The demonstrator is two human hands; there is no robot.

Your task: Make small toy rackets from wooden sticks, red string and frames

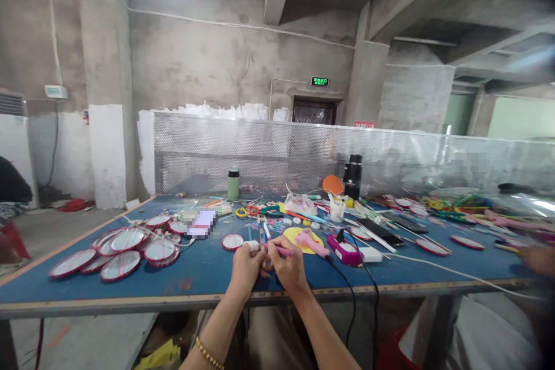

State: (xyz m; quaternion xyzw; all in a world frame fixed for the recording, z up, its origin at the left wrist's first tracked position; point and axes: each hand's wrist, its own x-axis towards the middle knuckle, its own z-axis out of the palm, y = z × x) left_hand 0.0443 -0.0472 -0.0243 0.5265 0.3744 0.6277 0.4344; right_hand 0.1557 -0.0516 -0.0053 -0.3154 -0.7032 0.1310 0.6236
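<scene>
My left hand (248, 266) is closed above the front of the table, fingertips pinched together. A white wrap (251, 245) covers one of its fingers. Whatever those fingertips hold is too small or hidden to name. Close beside it, my right hand (289, 269) grips a pink-purple pen-like stick (284, 251), which points to the right. Just beyond the hands lies a round white disc with a red rim (233, 242). To the right, a pink glue gun (310, 241) rests on a yellow round disc (299, 233).
Several red-rimmed discs (125, 240) are piled at left, near a phone (203, 223). A purple-and-white box (346, 250) with black cords stands right. Behind are scissors (241, 211), a green bottle (233, 185) and a black flask (354, 177). Another person's hand (540, 259) shows far right.
</scene>
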